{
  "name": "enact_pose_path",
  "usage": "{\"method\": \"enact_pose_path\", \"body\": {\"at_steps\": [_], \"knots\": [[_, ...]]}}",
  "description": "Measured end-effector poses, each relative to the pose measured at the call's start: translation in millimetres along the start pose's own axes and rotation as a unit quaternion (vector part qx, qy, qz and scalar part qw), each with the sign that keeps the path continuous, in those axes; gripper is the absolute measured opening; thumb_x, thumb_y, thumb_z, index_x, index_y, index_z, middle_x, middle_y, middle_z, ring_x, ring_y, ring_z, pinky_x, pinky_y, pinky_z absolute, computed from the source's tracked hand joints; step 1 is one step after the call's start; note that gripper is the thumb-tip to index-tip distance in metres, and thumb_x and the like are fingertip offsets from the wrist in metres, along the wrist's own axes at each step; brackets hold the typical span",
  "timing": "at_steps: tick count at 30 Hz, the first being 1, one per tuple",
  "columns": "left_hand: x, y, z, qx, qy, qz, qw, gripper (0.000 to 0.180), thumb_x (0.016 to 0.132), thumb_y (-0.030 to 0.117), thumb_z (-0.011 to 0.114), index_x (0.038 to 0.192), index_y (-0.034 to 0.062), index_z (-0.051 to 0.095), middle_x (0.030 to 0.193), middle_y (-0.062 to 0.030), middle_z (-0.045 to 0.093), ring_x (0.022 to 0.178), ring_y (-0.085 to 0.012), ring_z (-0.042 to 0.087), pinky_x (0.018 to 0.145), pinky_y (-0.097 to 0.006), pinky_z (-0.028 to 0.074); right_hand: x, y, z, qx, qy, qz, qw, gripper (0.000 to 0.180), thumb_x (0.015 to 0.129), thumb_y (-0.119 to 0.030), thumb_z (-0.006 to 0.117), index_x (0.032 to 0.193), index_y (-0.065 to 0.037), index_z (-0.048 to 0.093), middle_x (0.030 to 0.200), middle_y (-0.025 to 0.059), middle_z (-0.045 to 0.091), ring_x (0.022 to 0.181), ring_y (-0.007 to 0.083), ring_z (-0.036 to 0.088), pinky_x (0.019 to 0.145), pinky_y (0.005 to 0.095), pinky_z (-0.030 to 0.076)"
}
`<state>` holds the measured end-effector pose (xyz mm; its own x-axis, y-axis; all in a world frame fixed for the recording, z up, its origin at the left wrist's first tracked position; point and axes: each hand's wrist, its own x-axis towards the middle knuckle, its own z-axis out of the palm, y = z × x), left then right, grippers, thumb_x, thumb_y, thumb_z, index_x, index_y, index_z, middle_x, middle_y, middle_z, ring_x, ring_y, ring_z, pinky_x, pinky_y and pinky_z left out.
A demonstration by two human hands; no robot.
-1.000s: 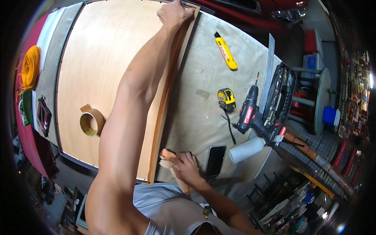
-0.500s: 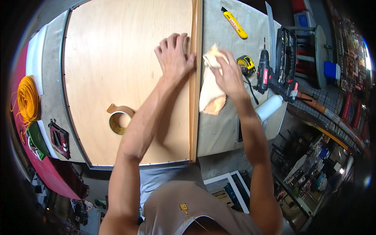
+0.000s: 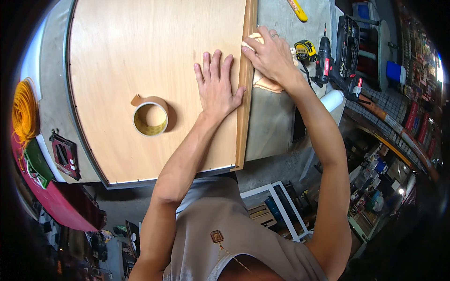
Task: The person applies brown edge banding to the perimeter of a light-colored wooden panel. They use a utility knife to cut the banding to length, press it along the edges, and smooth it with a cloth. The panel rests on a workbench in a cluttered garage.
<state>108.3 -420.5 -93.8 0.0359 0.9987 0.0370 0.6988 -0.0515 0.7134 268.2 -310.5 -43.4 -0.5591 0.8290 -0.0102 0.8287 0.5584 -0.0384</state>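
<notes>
My left hand lies flat with spread fingers on a light wooden panel, its thumb touching the brown strip that runs along the panel's right edge. Just past that strip, my right hand is closed on a pale cream cloth, pressing it against the edge. Part of the cloth is hidden beneath my palm. A roll of brown tape stands on the panel left of my left forearm, its loose end curling up.
Right of the cloth lie a yellow tape measure, a cordless drill, a yellow utility knife and a white roll. A dark phone-like slab is partly under my right forearm. Orange rope is coiled at far left.
My right hand has moved up and left with the cloth, onto the panel's edge strip. My left hand has slid nearer, its fingers straightened and spread. The view has shifted.
</notes>
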Motion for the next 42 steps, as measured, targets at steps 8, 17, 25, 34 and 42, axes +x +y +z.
{"method": "enact_pose_path", "body": {"at_steps": [8,17,25,34,42], "knots": [[-4,-11,2,-0.163,0.155,0.043,0.973,0.064,0.064,0.012,0.064,0.126,0.0049,0.048,0.123,-0.0164,0.053,0.121,-0.0364,0.048,0.109,-0.051,0.032,-72,-65,-6,-0.041,-0.119,-0.028,0.992,0.018,0.082,-0.015,0.061,0.097,-0.007,0.067,0.098,0.0081,0.056,0.094,0.0276,0.059,0.069,0.039,0.052],[-11,-23,18,-0.27,0.182,-0.043,0.945,0.056,0.083,0.018,0.063,0.134,0.0021,0.045,0.104,-0.0222,0.066,0.097,-0.0334,0.066,0.084,-0.041,0.053,-210,-170,-17,-0.024,-0.178,-0.066,0.981,0.017,0.076,-0.017,0.063,0.081,-0.005,0.074,0.095,0.0056,0.056,0.095,0.0244,0.058,0.072,0.0349,0.047],[-6,-29,25,-0.273,0.218,-0.022,0.937,0.052,0.084,0.019,0.061,0.131,0.0003,0.049,0.098,-0.0207,0.067,0.087,-0.0294,0.067,0.077,-0.039,0.054,-249,-187,-19,0.204,-0.204,0.046,0.956,0.014,0.078,-0.014,0.065,0.082,-0.002,0.07,0.102,0.0086,0.055,0.102,0.0301,0.058,0.077,0.0428,0.053],[-16,-22,18,-0.367,0.14,-0.087,0.916,0.043,0.086,0.014,0.058,0.126,-0.0008,0.051,0.079,-0.0164,0.066,0.06,-0.0269,0.065,0.061,-0.038,0.054,-79,-65,12,-0.032,-0.031,-0.079,0.996,0.018,0.081,-0.009,0.059,0.094,-0.002,0.07,0.115,0.017,0.055,0.108,0.0373,0.058,0.082,0.0494,0.052],[-22,-10,3,-0.196,0.199,0.005,0.96,0.045,0.07,0.004,0.06,0.115,-0.0004,0.054,0.098,-0.0179,0.058,0.096,-0.0344,0.057,0.102,-0.052,0.042,69,29,22,-0.137,0.019,0.025,0.99,0.015,0.083,-0.023,0.063,0.086,-0.014,0.073,0.103,0.0059,0.059,0.099,0.0317,0.06,0.08,0.0487,0.051]]}}
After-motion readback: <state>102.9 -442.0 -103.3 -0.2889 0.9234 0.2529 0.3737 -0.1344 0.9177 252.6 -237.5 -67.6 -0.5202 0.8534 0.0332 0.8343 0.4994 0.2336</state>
